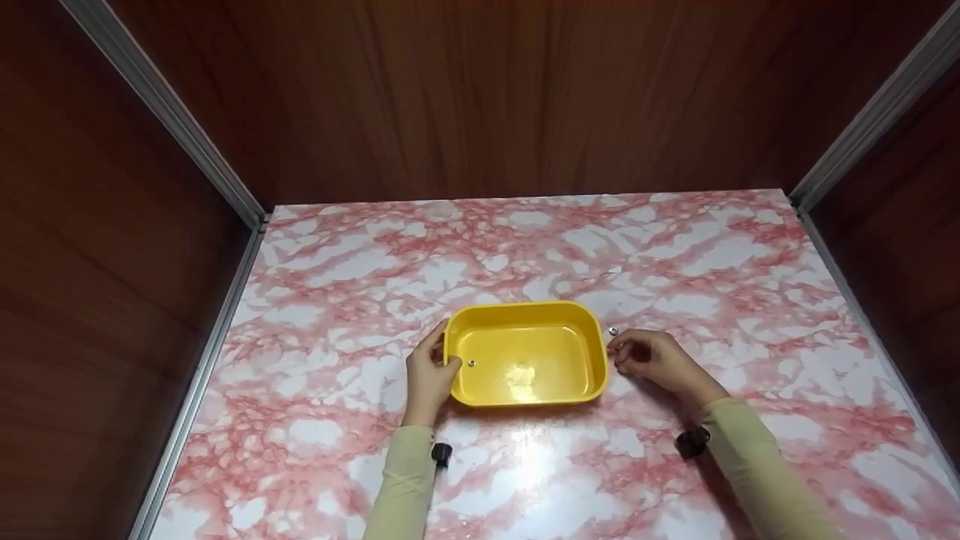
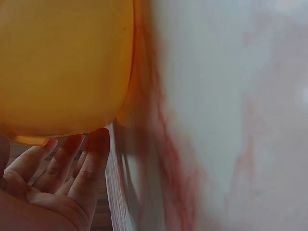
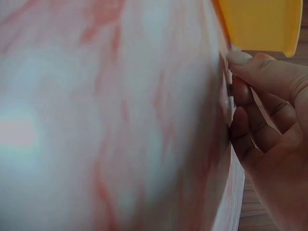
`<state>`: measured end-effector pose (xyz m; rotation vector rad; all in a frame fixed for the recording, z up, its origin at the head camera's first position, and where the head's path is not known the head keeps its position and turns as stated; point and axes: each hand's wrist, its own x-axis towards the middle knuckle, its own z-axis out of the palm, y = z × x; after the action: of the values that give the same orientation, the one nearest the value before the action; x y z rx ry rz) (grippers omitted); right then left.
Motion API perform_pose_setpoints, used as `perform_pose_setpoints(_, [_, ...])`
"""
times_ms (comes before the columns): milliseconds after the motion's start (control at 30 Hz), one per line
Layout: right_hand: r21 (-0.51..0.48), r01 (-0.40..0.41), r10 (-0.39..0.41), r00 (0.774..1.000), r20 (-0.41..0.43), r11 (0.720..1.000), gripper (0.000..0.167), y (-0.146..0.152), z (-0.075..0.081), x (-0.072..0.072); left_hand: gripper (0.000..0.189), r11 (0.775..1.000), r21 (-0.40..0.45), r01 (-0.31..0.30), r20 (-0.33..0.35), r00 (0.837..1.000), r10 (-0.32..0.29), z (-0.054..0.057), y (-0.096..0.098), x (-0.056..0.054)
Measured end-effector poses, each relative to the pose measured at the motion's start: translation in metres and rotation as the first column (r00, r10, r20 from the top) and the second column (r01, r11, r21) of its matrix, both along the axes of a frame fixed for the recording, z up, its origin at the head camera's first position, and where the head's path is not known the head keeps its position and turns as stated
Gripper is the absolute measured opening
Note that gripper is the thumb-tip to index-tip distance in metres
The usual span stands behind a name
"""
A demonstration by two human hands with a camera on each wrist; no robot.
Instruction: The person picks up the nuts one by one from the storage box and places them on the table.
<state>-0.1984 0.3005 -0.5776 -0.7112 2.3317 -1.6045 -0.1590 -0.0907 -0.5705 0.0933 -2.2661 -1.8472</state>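
Note:
A yellow rectangular plastic tray [image 1: 525, 307] with rounded corners is in the middle of the head view. My left hand [image 1: 429, 379] grips its left end, thumb over the rim and fingers around the outside. Inside, near that thumb, lies a small shiny metal piece like a nut [image 1: 472, 363]. A second small metal piece [image 1: 613, 331] sits on the table just beyond the tray's right end. Close beside it, my right hand [image 1: 660, 364] has bent fingers, with fingertips low at the tabletop [image 3: 144, 144]. I cannot tell whether those fingers pinch anything.
The table [image 1: 337, 300] has a red and white marbled top. Dark wood panels [image 1: 487, 97] stand at the back and both sides, with grey metal strips [image 1: 187, 150] along the corners. Each wrist wears a small black device [image 1: 692, 442].

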Motion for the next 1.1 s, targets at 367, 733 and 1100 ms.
perform_pose_setpoints(367, [0.046,0.032,-0.031,0.999,-0.031,0.998,0.028,0.005,-0.003,0.001,0.063,0.999,0.016,0.04,-0.034,0.999,-0.039,0.03,0.003,0.011])
perform_pose_setpoints(733, [0.004,0.014,-0.014,1.0,-0.011,1.0,0.033,0.008,-0.004,0.002,0.065,1.0,0.0,0.011,-0.003,1.0,-0.011,0.0,0.0,0.001])
perform_pose_setpoints(1100, [0.002,0.022,-0.022,0.999,0.025,1.0,0.036,0.009,-0.004,0.004,0.065,1.0,0.012,0.018,0.01,1.0,-0.018,0.001,0.0,0.001])
